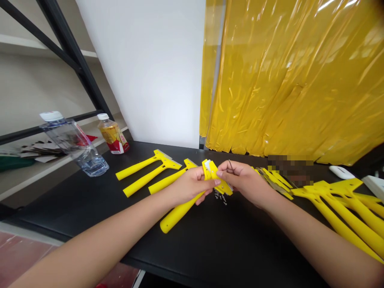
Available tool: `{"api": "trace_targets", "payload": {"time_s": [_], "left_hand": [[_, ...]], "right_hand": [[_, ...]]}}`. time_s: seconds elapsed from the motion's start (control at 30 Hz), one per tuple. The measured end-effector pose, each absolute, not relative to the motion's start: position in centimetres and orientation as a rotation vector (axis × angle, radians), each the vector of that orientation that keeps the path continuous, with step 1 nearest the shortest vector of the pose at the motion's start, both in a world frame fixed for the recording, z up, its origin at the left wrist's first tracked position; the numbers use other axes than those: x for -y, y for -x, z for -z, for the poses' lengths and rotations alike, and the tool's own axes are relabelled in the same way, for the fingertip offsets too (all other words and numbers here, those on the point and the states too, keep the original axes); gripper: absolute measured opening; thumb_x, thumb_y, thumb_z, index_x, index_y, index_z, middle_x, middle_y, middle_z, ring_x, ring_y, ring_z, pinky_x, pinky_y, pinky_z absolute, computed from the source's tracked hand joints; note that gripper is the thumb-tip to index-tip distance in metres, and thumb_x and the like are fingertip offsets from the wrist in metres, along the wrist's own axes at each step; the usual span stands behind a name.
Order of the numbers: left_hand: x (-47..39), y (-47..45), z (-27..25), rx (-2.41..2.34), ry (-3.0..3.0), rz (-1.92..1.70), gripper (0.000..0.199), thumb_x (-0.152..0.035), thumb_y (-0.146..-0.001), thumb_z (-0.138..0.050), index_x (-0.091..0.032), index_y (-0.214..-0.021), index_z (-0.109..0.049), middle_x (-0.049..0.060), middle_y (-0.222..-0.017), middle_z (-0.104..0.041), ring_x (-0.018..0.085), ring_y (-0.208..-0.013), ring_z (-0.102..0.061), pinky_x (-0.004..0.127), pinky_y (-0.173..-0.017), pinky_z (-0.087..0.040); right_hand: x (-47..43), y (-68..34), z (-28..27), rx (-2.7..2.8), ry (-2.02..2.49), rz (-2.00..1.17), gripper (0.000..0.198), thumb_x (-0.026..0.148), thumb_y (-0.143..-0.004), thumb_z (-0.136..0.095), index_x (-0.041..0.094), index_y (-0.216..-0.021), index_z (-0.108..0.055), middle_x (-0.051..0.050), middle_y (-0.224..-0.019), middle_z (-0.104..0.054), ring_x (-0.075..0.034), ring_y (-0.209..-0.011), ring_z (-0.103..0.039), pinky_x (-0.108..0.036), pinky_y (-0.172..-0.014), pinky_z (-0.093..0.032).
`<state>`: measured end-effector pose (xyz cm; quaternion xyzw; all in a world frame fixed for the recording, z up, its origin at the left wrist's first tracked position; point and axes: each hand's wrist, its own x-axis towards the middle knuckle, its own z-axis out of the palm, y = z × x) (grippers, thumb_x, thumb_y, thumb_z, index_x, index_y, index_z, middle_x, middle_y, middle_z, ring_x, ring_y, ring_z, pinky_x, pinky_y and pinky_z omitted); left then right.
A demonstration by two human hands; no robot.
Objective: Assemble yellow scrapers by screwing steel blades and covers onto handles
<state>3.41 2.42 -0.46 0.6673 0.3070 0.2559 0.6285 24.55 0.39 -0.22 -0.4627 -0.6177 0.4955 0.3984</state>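
My left hand (192, 184) is closed around the neck of a yellow scraper (182, 215), whose handle slants down toward me. At the scraper's head, a yellow plate (213, 170) lies over a metal blade edge. My right hand (244, 180) pinches this head from the right, thumb on the plate. A thin dark rod, like a hex key (230, 165), sticks up between the right fingers; its lower end is hidden. Several small screws (221, 196) lie on the black table just below the head.
Yellow scrapers with blades (147, 176) lie to the left. Yellow plates (276, 180) and several yellow handles (339, 204) are piled on the right. A clear water bottle (75, 144) and a drink bottle (113, 134) stand at the left of the black table (228, 248).
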Motion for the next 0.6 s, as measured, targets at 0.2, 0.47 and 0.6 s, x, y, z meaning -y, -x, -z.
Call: {"api": "trace_targets", "payload": {"time_s": [0.2,0.47,0.6], "left_hand": [[-2.5,-3.3,0.4,-0.709,-1.538,-0.563,0.034,-0.046,-0.094,-0.071,-0.019,-0.085,-0.053,-0.006,-0.068,-0.057,0.006,-0.042,-0.052,0.020,-0.042,-0.039],[-2.4,-3.2,0.1,-0.735,-1.582,-0.506,0.031,-0.045,-0.097,-0.066,-0.018,-0.086,-0.054,-0.006,-0.070,-0.057,0.006,-0.043,-0.052,0.021,-0.046,-0.040],[-2.1,-3.3,0.0,-0.740,-1.569,-0.511,0.030,-0.043,-0.099,-0.061,-0.019,-0.085,-0.053,-0.005,-0.069,-0.056,0.006,-0.044,-0.052,0.021,-0.047,-0.040]], "right_hand": [[-1.6,-29.2,-2.0,1.827,1.424,-1.220,0.042,0.063,-0.089,-0.067,0.021,-0.087,-0.063,0.003,-0.068,-0.050,-0.011,-0.058,-0.039,-0.026,-0.053,-0.031],[-3.2,-33.1,-0.5,2.087,1.649,-1.191,0.029,0.045,-0.079,-0.079,0.022,-0.076,-0.061,0.003,-0.066,-0.051,-0.012,-0.059,-0.040,-0.026,-0.053,-0.028],[-3.4,-33.8,-0.6,2.080,1.707,-1.081,0.033,0.046,-0.079,-0.078,0.021,-0.070,-0.058,0.002,-0.065,-0.051,-0.013,-0.060,-0.041,-0.027,-0.053,-0.028]]}}
